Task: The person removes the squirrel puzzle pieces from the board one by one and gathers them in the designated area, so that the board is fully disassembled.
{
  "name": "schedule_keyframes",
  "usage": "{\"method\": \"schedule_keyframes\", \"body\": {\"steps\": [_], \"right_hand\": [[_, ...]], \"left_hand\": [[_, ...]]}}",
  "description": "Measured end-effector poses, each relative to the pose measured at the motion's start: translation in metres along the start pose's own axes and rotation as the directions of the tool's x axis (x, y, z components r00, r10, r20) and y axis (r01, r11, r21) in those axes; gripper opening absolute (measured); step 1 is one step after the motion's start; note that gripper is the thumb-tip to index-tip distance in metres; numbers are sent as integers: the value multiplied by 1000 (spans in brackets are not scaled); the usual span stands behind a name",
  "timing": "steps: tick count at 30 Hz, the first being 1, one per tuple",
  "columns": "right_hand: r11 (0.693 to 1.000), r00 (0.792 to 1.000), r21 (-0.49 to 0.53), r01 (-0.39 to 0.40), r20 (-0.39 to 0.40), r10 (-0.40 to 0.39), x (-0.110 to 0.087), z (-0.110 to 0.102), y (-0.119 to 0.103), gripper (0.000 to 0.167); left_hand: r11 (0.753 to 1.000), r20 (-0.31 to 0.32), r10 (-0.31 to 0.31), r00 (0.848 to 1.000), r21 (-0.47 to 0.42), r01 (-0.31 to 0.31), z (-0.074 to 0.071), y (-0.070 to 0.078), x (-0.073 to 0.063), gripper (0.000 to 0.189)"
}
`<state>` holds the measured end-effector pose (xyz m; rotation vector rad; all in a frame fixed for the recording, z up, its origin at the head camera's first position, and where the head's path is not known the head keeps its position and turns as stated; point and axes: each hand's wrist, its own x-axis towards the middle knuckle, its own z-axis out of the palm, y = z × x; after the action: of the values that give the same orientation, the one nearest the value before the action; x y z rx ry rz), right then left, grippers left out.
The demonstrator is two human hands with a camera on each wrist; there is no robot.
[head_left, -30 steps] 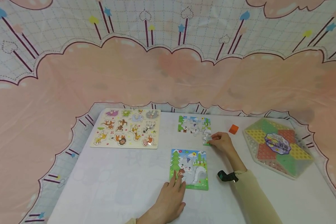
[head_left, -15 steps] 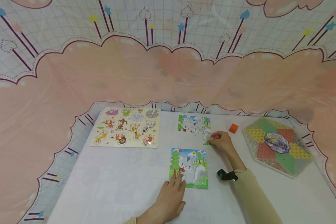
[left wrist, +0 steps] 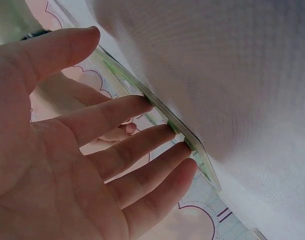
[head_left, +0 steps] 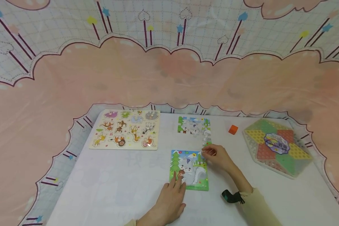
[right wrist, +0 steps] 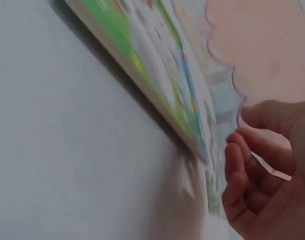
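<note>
A squirrel picture puzzle (head_left: 193, 174) with a green lower border lies near the front of the table. My left hand (head_left: 170, 202) rests its straight fingertips on the puzzle's lower left part; the left wrist view shows these fingers spread along its edge. Behind it lies a partly joined squirrel jigsaw (head_left: 194, 125), its joined pieces running along the top and down the right side. Between the two, my right hand (head_left: 218, 157) is at the framed puzzle's top right corner. Loosely bent fingers (right wrist: 235, 160) show in the right wrist view, thumb apart, nothing between them.
An animal peg board (head_left: 125, 130) lies at the back left. An orange block (head_left: 233, 129) sits right of the jigsaw, and a hexagonal game box (head_left: 277, 147) stands further right. Patterned cloth (head_left: 169, 78) rises behind the table (head_left: 107, 182). A black device (head_left: 231, 197) is on the right wrist.
My right hand has left the jigsaw's lower right piece and come toward me, to the framed puzzle's corner. That piece stays on the table. The left hand keeps its place.
</note>
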<state>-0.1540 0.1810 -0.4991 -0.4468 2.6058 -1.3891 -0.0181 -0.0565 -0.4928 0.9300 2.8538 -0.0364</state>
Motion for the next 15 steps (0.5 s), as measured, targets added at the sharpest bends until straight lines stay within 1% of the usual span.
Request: {"method": "schedule_keyframes", "body": {"steps": [1, 3, 6, 9, 10, 12, 15], "right_hand": [[999, 999, -22, 29, 40, -28, -6, 6, -3, 19], [994, 989, -67, 87, 125, -78, -17, 17, -11, 21], [978, 968, -152, 142, 226, -105, -30, 31, -19, 27], [957, 959, -231, 176, 259, -114, -38, 41, -24, 33], [953, 958, -242, 183, 261, -117, -39, 43, -25, 35], [949, 958, -250, 194, 255, -129, -40, 46, -25, 35], [951, 962, -242, 190, 241, -131, -42, 48, -25, 35]], "left_hand": [[1000, -4, -1, 1000, -1, 1, 0, 0, 0, 66], [1000, -9, -2, 1000, -3, 2, 0, -1, -1, 66], [1000, -16, 0, 1000, -1, 0, 0, -2, -2, 66], [1000, -20, 2, 1000, 1, -2, -1, -3, -3, 66], [1000, -24, 4, 1000, 5, -3, -1, -4, -3, 66], [1000, -27, 9, 1000, 1, -9, -3, -6, -4, 65], [1000, -35, 27, 999, 1, -27, -5, -10, -6, 65]]}}
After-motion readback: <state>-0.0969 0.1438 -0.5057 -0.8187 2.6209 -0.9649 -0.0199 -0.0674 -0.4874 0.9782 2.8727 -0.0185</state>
